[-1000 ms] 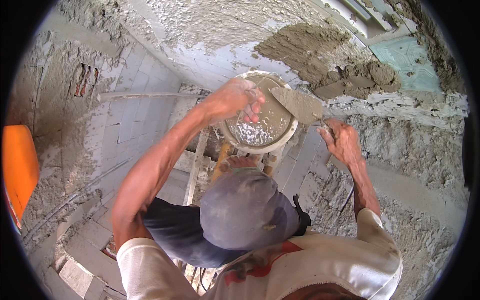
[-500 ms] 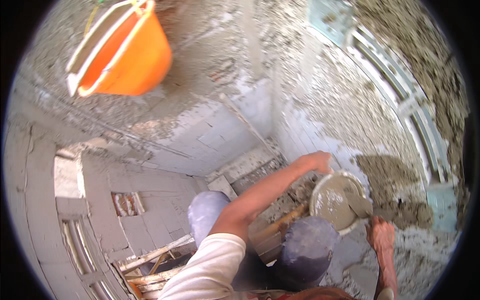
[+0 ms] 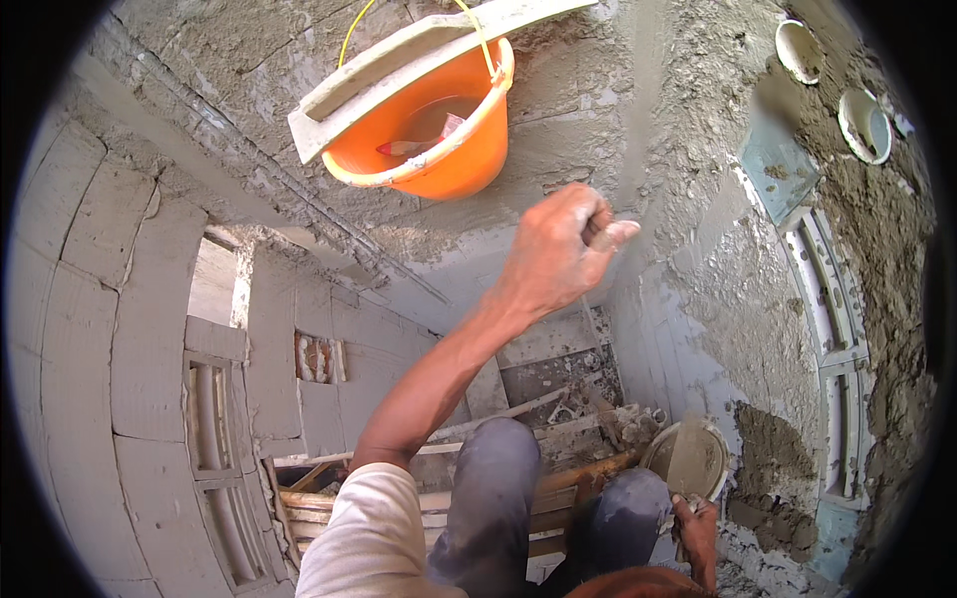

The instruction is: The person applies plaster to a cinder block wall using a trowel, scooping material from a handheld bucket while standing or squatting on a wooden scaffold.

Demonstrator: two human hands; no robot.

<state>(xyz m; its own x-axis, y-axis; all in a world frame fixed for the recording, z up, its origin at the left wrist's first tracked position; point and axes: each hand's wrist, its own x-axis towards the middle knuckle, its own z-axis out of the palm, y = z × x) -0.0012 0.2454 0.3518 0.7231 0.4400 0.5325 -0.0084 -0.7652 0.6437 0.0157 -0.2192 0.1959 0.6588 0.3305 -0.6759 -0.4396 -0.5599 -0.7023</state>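
My left hand (image 3: pixel 573 239) is raised in front of the wall, below and to the right of an orange bucket (image 3: pixel 469 154). Its fingers are curled, the thumb points right, and nothing shows in its grip. At the lower right my right hand (image 3: pixel 698 528) is closed around the handle of a trowel, mostly hidden by the fingers. The trowel's blade (image 3: pixel 688 456) lies over a round pan (image 3: pixel 720 468) of wet grey mortar. A yellow handle spans the orange bucket, and a long pale straightedge (image 3: pixel 399 75) rests across its top.
Rough wet plaster (image 3: pixel 698 299) covers the walls ahead and right. Pale frames (image 3: pixel 842 429) with slots are set into the right wall, near two round pipe ends (image 3: pixel 799 52). Wooden poles (image 3: pixel 588 468) run beneath my knees. A grey block wall (image 3: pixel 150 349) stands left.
My left hand has left the pan's rim and risen up and away from it. My right hand has come nearer my knee with the trowel. The view has turned left and up.
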